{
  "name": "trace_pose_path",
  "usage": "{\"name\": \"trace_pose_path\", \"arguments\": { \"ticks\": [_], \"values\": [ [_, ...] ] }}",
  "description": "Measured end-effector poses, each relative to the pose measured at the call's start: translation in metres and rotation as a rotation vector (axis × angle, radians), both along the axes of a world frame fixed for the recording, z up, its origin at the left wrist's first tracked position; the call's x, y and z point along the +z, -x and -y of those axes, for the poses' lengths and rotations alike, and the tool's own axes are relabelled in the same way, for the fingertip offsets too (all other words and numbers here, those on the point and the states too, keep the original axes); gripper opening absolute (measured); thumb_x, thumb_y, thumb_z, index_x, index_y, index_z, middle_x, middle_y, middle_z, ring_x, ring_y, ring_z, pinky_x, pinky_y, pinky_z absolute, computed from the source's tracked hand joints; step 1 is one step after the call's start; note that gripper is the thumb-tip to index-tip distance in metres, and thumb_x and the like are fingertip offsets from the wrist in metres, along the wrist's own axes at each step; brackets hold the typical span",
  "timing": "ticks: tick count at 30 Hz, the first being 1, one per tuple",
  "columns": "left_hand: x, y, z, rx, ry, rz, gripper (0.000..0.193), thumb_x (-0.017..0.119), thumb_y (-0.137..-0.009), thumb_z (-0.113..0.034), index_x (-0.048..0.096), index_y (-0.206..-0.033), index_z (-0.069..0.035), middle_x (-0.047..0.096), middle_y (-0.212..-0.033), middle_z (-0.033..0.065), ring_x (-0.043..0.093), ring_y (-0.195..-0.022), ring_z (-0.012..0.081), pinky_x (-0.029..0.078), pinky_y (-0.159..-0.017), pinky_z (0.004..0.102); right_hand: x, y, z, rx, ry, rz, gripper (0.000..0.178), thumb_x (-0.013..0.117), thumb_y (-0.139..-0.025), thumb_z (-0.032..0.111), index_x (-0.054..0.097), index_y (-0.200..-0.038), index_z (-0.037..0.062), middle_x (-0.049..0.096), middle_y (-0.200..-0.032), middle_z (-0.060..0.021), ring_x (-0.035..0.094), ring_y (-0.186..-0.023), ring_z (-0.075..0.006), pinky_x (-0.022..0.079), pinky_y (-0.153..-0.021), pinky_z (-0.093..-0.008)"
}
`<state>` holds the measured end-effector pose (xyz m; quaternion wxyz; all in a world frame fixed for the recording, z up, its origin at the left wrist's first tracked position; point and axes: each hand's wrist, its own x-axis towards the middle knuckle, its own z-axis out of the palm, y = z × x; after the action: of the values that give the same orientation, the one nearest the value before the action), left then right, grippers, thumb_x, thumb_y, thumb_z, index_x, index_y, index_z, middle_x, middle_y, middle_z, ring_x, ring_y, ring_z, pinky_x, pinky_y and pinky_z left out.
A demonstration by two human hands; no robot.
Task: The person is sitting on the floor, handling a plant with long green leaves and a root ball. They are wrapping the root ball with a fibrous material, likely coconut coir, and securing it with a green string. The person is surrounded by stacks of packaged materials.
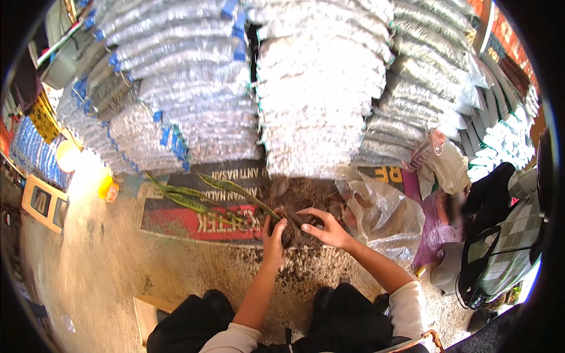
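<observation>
A snake plant with a long green leaf and a dark clump of soil and roots is held low over the ground in front of me. My left hand wraps round the leaf's base and the left side of the clump. From the right, my right hand curls its thumb and fingers against the roots. More snake plant leaves lie to the left on a black and red printed sheet. Loose dark soil is heaped just beyond my hands.
Tall stacks of filled clear bags rise beyond the sheet. A crumpled clear plastic bag lies right of the soil. Another person in a checked garment sits at the right. Wooden stools stand left, one by my leg.
</observation>
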<state>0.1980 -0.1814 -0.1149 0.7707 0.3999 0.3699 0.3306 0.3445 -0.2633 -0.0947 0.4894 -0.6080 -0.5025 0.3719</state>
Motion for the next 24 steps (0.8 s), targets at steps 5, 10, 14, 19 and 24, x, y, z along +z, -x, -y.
{"name": "trace_pose_path", "arguments": {
  "ticks": [5, 10, 14, 19, 24],
  "values": [
    [0.064, 0.002, -0.004, -0.122, -0.341, 0.145, 0.044, 0.064, -0.080, -0.022, 0.049, -0.117, -0.002, 0.054, -0.108, 0.0087, 0.054, -0.096, 0.0177, 0.042, -0.085, 0.0334, 0.064, -0.019, -0.004, 0.001, -0.249, -0.057, 0.037, 0.056, -0.086, 0.028, 0.055, -0.111, 0.0004, 0.059, -0.103, -0.0084, 0.053, -0.095, -0.0162, 0.041, -0.085, -0.0320],
    [0.127, -0.001, -0.012, -0.378, -0.669, 0.290, 0.041, 0.063, -0.080, -0.016, 0.050, -0.115, 0.000, 0.055, -0.108, 0.0083, 0.051, -0.100, 0.0166, 0.039, -0.087, 0.0321, 0.125, -0.015, -0.005, 0.015, -0.351, -0.141, 0.031, 0.055, -0.087, 0.023, 0.056, -0.107, -0.0007, 0.060, -0.101, -0.0082, 0.054, -0.095, -0.0162, 0.040, -0.087, -0.0309],
    [0.175, -0.004, -0.009, -0.593, -0.722, 0.237, 0.047, 0.066, -0.078, -0.018, 0.049, -0.117, -0.001, 0.054, -0.102, 0.0052, 0.049, -0.094, 0.0109, 0.041, -0.081, 0.0268, 0.175, -0.007, 0.003, 0.062, -0.395, -0.138, 0.031, 0.055, -0.087, 0.023, 0.055, -0.107, -0.0012, 0.059, -0.097, -0.0066, 0.053, -0.092, -0.0139, 0.040, -0.086, -0.0301],
    [0.200, -0.011, -0.035, -0.707, -0.765, 0.228, 0.053, 0.065, -0.078, -0.025, 0.046, -0.121, -0.001, 0.051, -0.100, 0.0025, 0.047, -0.092, 0.0104, 0.039, -0.081, 0.0260, 0.206, -0.002, -0.011, -0.046, -0.448, -0.041, 0.027, 0.060, -0.084, 0.016, 0.056, -0.105, -0.0006, 0.060, -0.091, -0.0052, 0.054, -0.087, -0.0116, 0.043, -0.080, -0.0275],
    [0.194, -0.002, -0.055, -0.591, -0.415, 0.244, 0.034, 0.063, -0.083, -0.019, 0.051, -0.110, -0.003, 0.053, -0.100, 0.0013, 0.048, -0.094, 0.0089, 0.038, -0.084, 0.0258, 0.182, 0.001, -0.049, -0.201, -0.382, -0.198, 0.018, 0.060, -0.082, 0.007, 0.060, -0.097, -0.0028, 0.063, -0.089, -0.0055, 0.057, -0.083, -0.0114, 0.045, -0.078, -0.0250]
  ]
}}
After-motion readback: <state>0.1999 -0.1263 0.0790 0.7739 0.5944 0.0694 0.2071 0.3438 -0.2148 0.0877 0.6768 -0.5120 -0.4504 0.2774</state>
